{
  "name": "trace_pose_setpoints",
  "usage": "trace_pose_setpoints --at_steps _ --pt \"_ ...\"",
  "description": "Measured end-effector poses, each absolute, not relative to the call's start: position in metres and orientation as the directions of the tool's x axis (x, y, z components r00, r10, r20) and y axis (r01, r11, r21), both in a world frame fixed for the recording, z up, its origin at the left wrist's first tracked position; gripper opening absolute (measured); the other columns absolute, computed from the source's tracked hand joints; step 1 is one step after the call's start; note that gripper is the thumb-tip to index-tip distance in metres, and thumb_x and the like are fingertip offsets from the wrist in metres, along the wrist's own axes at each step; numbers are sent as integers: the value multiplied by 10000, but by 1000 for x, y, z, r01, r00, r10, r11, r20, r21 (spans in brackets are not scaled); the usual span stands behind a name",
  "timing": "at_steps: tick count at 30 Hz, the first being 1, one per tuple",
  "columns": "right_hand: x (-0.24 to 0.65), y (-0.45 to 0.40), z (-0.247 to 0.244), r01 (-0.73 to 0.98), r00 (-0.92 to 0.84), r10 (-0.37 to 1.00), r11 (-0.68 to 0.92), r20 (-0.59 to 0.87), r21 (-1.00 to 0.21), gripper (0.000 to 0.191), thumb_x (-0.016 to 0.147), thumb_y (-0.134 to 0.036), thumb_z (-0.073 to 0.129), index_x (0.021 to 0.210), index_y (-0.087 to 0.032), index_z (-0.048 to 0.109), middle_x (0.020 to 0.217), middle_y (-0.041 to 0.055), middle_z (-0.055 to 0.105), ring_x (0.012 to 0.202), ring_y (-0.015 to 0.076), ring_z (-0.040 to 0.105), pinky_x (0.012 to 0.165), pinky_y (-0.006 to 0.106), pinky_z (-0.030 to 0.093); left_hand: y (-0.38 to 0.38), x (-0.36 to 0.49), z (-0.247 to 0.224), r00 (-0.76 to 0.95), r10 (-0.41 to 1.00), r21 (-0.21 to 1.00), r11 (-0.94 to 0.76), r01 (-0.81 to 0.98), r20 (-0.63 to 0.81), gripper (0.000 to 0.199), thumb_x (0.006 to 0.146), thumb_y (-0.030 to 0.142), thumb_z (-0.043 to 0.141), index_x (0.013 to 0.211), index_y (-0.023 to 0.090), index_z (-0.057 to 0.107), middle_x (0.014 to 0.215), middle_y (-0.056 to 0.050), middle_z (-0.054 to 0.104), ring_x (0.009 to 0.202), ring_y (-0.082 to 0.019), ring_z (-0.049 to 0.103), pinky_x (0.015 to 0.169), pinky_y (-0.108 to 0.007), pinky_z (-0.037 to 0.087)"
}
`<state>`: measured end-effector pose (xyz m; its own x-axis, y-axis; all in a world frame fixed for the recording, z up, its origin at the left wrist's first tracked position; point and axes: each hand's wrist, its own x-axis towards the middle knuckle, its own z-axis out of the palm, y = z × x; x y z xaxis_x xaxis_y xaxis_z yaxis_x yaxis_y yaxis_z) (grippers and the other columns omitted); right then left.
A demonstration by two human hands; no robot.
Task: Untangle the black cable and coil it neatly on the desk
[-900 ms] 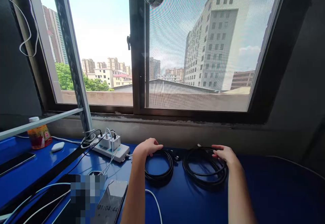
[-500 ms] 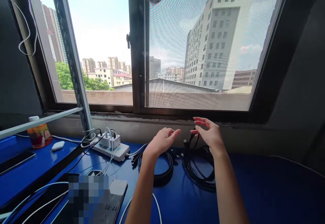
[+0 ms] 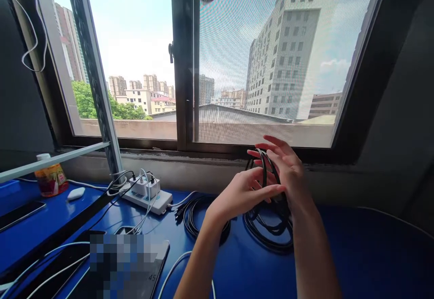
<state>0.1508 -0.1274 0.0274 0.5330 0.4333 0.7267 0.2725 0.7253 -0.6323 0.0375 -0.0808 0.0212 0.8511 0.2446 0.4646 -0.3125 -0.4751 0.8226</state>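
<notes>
Over the blue table, my right hand [image 3: 288,165] holds raised loops of black cable between its thumb and fingers. My left hand [image 3: 246,188] is close beside it, its thumb and fingers around the lower part of the same loops; the contact is partly hidden. Below the hands, a coil of black cable [image 3: 267,245] rests on the table. A second black cable coil [image 3: 191,220] lies to the left, partly behind my left wrist.
A white power strip [image 3: 159,204] with chargers stands on the blue table [image 3: 366,254]. A phone [image 3: 149,267], white cables and a bottle [image 3: 50,179] are at the left. A metal post [image 3: 91,64] rises before the window.
My left hand has moved right, up to my right hand. My right hand has risen slightly, and loops of black cable now hang raised between the hands.
</notes>
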Motion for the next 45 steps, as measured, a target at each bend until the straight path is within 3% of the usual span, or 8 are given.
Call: trace_pose_setpoints --at_steps 8,12,17,21,26,31,37,45 --pt "139 -132 31 272 413 488 739 769 -616 298 692 -340 700 962 -236 628 930 -10 688 792 148 699 666 239 576 -88 27 28 854 233 833 -441 -334 466 186 783 316 573 801 160 473 672 -3 566 628 -113 564 621 -234 456" --pt "134 -135 34 427 441 426 675 790 -602 265 721 -387 651 922 -214 651 999 33 691 786 140 679 681 256 559 -88 21 34 827 329 860 -401 -315 456 204 868 380 402 946 192 413 558 53 521 436 -98 523 444 -197 423" --pt "139 -149 34 539 633 436 346 640 -768 400 668 -477 682 947 -192 708 948 79 703 732 195 660 619 305 520 -85 10 41 767 410 864 -329 -380 494 407 863 514 388 1108 189 385 473 111 432 291 -47 256 283 -145 228" --pt "142 -161 34 450 682 648 -7 339 -893 476 711 -642 620 665 -178 715 783 104 708 726 235 658 630 321 499 -86 2 46 703 462 841 -330 -430 541 514 855 525 418 1217 160 440 426 111 376 311 -45 182 288 -146 136" --pt "124 -159 33 547 239 876 234 418 -804 741 629 -861 478 672 -156 702 742 98 685 741 214 635 642 288 485 -86 -5 49 622 560 836 -353 -419 548 523 838 529 463 1184 151 571 382 85 350 314 -43 174 316 -185 110" --pt "105 -142 30 498 -30 894 402 448 -768 692 779 -768 399 769 -137 684 774 90 668 713 170 607 600 246 448 -80 -12 48 588 581 823 -327 -464 562 524 809 544 522 1135 145 619 351 91 290 311 -44 178 338 -206 112" --pt "105 -139 33 405 28 858 460 514 -790 385 789 -524 554 778 -146 627 763 54 651 719 138 602 640 231 453 -77 -20 48 532 622 812 -353 -465 575 435 794 446 579 1145 192 624 381 100 252 336 -43 155 349 -210 91" --pt "99 -151 44 5 318 781 566 538 -825 340 698 -502 600 796 -199 481 662 -9 627 598 142 617 620 276 520 -66 -26 48 369 698 773 -435 -462 614 477 799 528 565 1126 186 631 393 92 248 338 -53 157 321 -209 78"
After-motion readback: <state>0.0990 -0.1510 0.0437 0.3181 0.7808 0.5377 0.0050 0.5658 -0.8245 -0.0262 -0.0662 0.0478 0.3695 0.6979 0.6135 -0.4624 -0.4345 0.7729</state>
